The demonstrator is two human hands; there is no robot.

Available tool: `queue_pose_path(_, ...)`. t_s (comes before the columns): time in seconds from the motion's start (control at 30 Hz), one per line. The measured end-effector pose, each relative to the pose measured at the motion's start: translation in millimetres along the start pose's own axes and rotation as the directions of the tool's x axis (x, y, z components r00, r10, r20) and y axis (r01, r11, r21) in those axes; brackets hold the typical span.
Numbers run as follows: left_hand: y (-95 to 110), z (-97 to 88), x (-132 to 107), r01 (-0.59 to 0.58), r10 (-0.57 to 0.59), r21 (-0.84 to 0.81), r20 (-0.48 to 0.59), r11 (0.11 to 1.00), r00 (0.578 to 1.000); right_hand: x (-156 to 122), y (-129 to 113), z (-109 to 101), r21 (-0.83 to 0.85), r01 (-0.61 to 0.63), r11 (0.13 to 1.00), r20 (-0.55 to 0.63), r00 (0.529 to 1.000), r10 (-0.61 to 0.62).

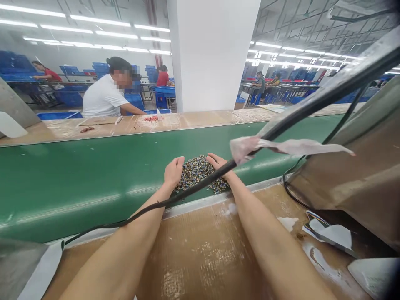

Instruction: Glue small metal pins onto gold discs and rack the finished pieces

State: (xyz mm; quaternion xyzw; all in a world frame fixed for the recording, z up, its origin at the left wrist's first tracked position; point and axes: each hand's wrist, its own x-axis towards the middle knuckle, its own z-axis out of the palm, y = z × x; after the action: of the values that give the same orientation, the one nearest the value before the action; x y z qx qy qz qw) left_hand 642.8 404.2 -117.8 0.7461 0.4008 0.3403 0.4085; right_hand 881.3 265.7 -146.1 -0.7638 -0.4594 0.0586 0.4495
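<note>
A heap of tiny multicoloured parts (196, 170), with blue, yellow and dark bits, lies on the green conveyor belt (87, 166). The pieces are too small to name. My left hand (174, 171) is cupped along the heap's left side, fingers stretched out and thumb up. On the opposite side my right hand (218, 163) curves round the heap's right edge with its fingers apart. Both hands touch the heap's edges, and neither grips anything that I can see. Some loose parts spill toward the belt's near edge, by my right wrist.
A black cable (187, 193) slants across above my forearms, with whitish tape (243, 149) tied on it. A brown board (200, 254) lies nearest me. Beyond the belt, a person in white (103, 98) sits at a ledge with red pieces (152, 118). A white pillar (215, 54) stands behind.
</note>
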Motion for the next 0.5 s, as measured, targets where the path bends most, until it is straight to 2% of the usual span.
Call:
queue_pose_path(0.07,1,10.0,3,-0.029,0.033,-0.054,0.078,0.998,0.996,2,-5,7,0.06,0.045,0.997,0.104,0.993,-0.051)
queue_pose_path(0.17,5,15.3,-6,-0.043,0.065,-0.131,0.173,0.99,0.983,-15,-18,11,0.151,0.069,0.986,0.2,0.975,-0.099)
queue_pose_path(0.33,13,8.7,-49,0.017,0.042,-0.213,0.268,0.977,0.962,-67,-47,2,0.246,0.038,0.969,0.242,0.965,-0.099)
queue_pose_path(0.5,24,-4.0,-96,0.071,0.02,-0.258,0.336,0.964,0.942,-116,-72,-12,0.269,-0.001,0.963,0.233,0.97,-0.064)
